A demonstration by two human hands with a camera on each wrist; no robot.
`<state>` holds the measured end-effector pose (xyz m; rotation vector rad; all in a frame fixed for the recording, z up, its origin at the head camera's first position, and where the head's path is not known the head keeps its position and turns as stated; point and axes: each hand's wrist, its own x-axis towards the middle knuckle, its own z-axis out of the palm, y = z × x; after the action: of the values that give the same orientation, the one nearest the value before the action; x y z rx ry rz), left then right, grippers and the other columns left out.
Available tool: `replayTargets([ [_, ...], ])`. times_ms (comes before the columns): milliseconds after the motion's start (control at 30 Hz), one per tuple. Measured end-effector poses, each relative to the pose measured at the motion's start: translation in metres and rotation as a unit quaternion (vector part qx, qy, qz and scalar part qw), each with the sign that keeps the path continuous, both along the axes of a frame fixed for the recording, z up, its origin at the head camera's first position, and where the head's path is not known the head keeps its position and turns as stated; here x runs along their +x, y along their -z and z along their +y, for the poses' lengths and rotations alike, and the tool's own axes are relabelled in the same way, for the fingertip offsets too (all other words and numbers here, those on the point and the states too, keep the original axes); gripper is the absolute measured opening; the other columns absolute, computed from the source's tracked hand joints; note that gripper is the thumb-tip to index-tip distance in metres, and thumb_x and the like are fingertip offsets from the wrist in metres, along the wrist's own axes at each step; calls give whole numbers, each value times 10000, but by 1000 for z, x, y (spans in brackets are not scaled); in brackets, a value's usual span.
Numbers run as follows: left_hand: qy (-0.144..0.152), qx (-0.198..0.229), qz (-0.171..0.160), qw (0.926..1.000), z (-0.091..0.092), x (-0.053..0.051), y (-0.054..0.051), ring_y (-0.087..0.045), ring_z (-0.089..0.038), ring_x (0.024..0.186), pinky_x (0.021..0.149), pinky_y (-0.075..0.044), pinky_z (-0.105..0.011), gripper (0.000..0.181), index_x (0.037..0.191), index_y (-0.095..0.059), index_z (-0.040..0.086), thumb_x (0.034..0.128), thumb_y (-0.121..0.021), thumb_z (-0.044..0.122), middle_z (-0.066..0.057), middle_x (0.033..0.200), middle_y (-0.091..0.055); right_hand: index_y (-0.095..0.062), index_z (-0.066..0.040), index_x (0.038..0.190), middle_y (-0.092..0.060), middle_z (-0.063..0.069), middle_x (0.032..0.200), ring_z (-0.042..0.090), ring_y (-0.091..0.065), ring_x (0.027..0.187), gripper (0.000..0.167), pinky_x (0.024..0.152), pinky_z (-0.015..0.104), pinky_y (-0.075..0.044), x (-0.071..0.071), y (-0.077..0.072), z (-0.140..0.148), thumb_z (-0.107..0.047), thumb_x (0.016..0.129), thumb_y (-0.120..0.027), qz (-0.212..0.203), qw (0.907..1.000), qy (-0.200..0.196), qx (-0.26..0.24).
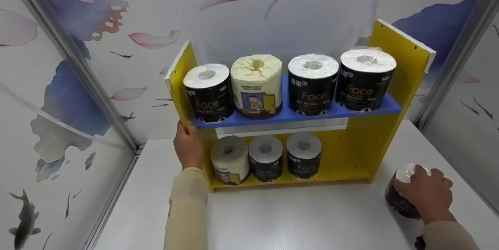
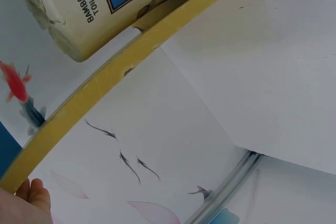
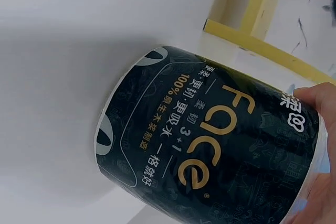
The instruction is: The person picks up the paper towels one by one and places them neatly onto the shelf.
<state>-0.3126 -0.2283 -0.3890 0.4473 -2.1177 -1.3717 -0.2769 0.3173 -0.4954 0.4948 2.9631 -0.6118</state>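
My right hand (image 1: 429,193) grips a black-wrapped toilet roll (image 3: 210,140) marked "Face" from its top, to the right of a yellow shelf (image 1: 358,172). On the shelf's left side panel, just under the blue upper board (image 1: 249,122), my left hand (image 1: 189,146) holds the edge; its fingers (image 2: 39,195) curl round that panel in the left wrist view. Three black rolls and a cream roll (image 1: 255,86) stand on the upper board. Below are another cream roll (image 1: 230,164) at the left and two black rolls, one of them the rightmost roll (image 1: 304,158).
The shelf stands on a white table (image 1: 288,218). Its lower level has bare yellow board (image 1: 343,174) right of the last roll. Printed panels (image 1: 273,20) with petals and fish rise behind and at both sides, joined by metal posts (image 1: 74,55).
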Motion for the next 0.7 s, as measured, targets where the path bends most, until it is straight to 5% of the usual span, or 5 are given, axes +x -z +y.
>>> replayTargets([
  [233,-38,-89,-24,9999,0,0,0,-535,-284,962,897,-429,-450,404,1335,-493,85,1023,-369,309,-140,1166,-620,-300,144,1373,-191,480,1296,663,-249,1113,1024,855,687,-355,3,-6,-8,-643,794,-609,-73,9997,-204,138],
  [467,-83,-79,132,9998,2,0,1,-503,-278,888,805,-403,-409,345,1222,-530,60,1018,-377,293,-144,999,-591,-326,127,1369,-204,452,1316,645,-233,1122,968,853,677,-357,7,-14,-18,-599,805,-627,86,9993,-375,13],
  [700,-55,6,-14,10000,0,-2,2,-515,-273,929,853,-425,-429,389,1292,-507,73,1014,-365,305,-135,1098,-606,-303,110,1396,-165,450,1346,646,-206,1139,1047,883,699,-341,10,-22,-27,-671,777,-623,-68,9988,-488,4],
])
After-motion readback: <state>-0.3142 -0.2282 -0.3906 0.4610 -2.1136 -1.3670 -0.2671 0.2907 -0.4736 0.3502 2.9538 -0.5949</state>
